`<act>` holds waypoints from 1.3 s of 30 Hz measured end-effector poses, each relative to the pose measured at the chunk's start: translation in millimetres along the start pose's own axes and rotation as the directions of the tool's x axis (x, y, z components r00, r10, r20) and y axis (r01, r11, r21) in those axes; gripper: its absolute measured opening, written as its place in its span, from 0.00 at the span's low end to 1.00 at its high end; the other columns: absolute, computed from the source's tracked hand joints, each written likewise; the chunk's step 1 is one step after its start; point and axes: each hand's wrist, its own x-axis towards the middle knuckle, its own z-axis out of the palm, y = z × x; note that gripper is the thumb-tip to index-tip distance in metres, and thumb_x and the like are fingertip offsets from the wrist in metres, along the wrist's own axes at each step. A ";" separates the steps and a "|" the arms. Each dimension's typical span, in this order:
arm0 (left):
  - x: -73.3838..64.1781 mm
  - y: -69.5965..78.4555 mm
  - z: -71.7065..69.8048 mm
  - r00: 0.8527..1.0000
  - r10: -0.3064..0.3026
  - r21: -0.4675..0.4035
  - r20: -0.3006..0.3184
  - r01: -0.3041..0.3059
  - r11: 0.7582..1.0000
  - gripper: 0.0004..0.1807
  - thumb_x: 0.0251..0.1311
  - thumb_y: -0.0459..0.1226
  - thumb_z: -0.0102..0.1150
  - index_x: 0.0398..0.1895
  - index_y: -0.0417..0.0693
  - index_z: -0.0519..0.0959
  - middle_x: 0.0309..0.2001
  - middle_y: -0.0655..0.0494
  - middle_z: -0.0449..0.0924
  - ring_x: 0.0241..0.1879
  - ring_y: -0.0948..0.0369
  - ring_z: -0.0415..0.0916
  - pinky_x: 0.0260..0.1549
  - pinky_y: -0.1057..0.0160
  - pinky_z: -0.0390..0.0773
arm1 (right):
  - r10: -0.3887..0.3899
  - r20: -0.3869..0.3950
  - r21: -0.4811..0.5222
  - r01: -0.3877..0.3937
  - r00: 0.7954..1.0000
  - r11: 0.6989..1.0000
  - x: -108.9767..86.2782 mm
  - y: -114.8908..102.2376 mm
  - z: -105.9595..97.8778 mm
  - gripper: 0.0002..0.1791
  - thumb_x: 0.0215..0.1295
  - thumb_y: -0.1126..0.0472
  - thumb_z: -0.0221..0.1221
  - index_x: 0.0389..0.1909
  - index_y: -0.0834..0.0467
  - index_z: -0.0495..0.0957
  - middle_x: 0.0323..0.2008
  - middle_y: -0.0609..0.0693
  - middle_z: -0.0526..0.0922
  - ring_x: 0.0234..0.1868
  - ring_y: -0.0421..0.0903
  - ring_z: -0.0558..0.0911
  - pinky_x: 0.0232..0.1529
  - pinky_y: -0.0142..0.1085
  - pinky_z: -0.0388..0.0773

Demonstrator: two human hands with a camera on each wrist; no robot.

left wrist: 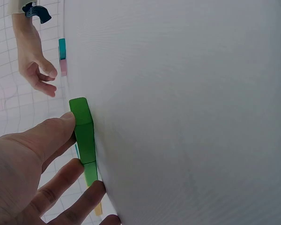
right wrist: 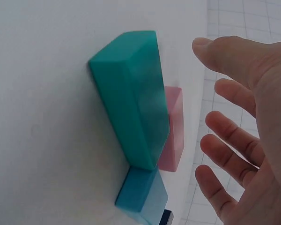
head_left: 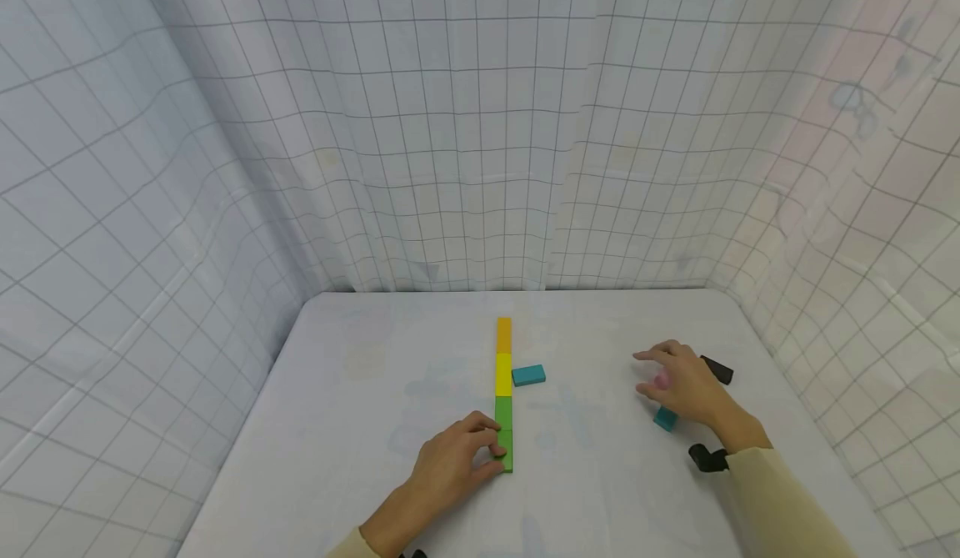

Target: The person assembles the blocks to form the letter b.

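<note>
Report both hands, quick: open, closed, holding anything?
Left hand: open, touching the nearer green rectangular block, not visibly gripping it.
Right hand: open, holding nothing, near the pink rectangular block.

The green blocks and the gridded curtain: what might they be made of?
Green blocks: perhaps painted wood or plastic, satin, going by smooth faces and even colour. Gridded curtain: probably fabric or thin plastic sheeting, matte, judging by its soft folds.

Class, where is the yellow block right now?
In the head view, the yellow block lies between the orange block and the farther green block, just left of a teal block.
</note>
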 end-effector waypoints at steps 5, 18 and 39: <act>-0.1 0.4 -0.2 1.000 0.002 0.001 -0.002 -0.002 1.000 0.08 0.65 0.44 0.88 0.40 0.64 0.93 0.62 0.63 0.90 0.55 0.58 0.93 0.44 0.63 0.90 | 0.054 0.022 0.017 -0.054 0.998 0.998 -5.1 12.8 -2.3 0.31 0.71 0.52 0.83 0.71 0.57 0.89 0.65 0.68 0.86 0.64 0.70 0.86 0.65 0.73 0.83; 0.2 2.8 -2.7 1.000 -0.002 0.002 0.009 0.002 1.000 0.08 0.66 0.44 0.88 0.40 0.64 0.93 0.62 0.62 0.90 0.54 0.58 0.92 0.44 0.63 0.90 | 0.099 0.029 0.045 -0.101 0.995 0.994 -15.5 31.5 1.6 0.28 0.71 0.51 0.83 0.66 0.59 0.91 0.60 0.68 0.87 0.50 0.57 0.86 0.51 0.57 0.86; -0.2 3.6 -3.0 1.000 -0.003 0.007 0.009 0.003 1.000 0.09 0.65 0.44 0.88 0.40 0.64 0.92 0.62 0.63 0.90 0.54 0.58 0.93 0.43 0.63 0.89 | 0.054 0.045 0.086 -0.058 0.998 0.995 -3.7 23.3 12.0 0.18 0.74 0.57 0.80 0.60 0.59 0.93 0.46 0.52 0.88 0.36 0.38 0.74 0.36 0.33 0.73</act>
